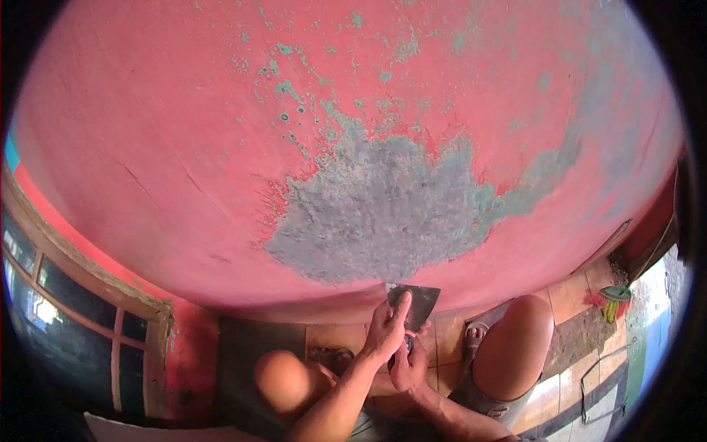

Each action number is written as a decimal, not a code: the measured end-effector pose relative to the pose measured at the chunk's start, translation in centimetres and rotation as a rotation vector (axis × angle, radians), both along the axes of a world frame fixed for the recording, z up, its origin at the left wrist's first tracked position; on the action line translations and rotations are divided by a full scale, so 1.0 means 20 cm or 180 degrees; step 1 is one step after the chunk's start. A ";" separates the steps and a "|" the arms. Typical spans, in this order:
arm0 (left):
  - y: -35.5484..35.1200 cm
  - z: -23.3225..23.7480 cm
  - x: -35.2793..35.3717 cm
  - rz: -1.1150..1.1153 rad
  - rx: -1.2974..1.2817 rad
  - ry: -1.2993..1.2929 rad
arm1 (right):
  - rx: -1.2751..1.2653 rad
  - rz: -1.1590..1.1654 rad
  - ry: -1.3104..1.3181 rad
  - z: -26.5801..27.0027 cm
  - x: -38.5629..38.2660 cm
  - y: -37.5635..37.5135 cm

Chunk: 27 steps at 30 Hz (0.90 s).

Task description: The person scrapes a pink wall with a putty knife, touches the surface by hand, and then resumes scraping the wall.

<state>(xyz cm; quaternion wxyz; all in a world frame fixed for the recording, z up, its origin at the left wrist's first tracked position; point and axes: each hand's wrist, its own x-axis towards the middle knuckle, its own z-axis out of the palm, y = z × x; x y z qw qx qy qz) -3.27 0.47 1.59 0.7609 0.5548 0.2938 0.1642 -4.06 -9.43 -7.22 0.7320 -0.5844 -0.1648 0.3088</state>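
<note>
A scraper (418, 303) with a wide, dark, flat blade is held in front of the wall, between my knees. My left hand (385, 331) grips it at the blade, the thumb pressed flat on the blade's face. Lower down, my right hand (409, 368) is closed around the dark handle, most of which is hidden by the fingers. The blade's top edge overlaps the foot of the pink wall (147, 132) in this view. Just above it spreads a large bare grey patch (375, 206) with ragged edges, where the pink paint is gone.
Greenish spots and streaks mark the wall higher up and to the right. A wood-framed window (81, 309) is at the left. My bent knees flank my hands above a tiled floor (541, 409). A colourful broom head (613, 300) lies at the right, near a dark bent wire (585, 390).
</note>
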 end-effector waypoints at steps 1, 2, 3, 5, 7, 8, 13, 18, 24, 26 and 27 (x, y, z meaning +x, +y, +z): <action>0.00 0.02 0.00 -0.0067 -0.0030 -0.0042 | 0.0027 -0.0024 0.0047 0.01 0.00 0.00; 0.00 0.01 0.01 -0.0071 -0.0001 -0.0077 | 0.0054 -0.0051 0.0094 0.02 0.01 0.00; -0.01 -0.01 0.02 -0.0076 0.0026 -0.0110 | 0.0068 -0.0069 0.0069 0.03 0.02 0.00; -0.01 -0.02 0.02 -0.0059 0.0168 -0.0023 | 0.0083 -0.0095 0.0024 0.05 0.03 0.00; -0.01 0.00 0.03 -0.0014 0.0415 0.0203 | 0.0076 -0.0111 0.0049 0.06 0.04 0.00; -0.02 0.01 0.03 0.0036 0.0355 0.0178 | 0.0077 -0.0120 0.0062 0.07 0.04 0.01; -0.04 -0.01 0.03 0.0215 0.0108 -0.0072 | -0.0108 -0.0021 -0.0198 0.10 0.06 -0.01; -0.01 -0.08 0.02 0.0251 0.0185 0.0014 | -0.0152 0.0070 -0.0572 0.10 0.07 -0.01; -0.02 -0.05 0.01 0.0261 0.0301 0.0221 | 0.0052 0.0028 -0.0264 0.02 0.03 0.02; -0.02 -0.03 0.03 0.0283 0.0380 0.0254 | 0.0222 -0.0134 -0.0055 0.01 0.01 0.04; -0.01 0.00 0.03 0.0251 0.0426 0.0280 | 0.0072 -0.0056 -0.0209 -0.02 0.01 0.04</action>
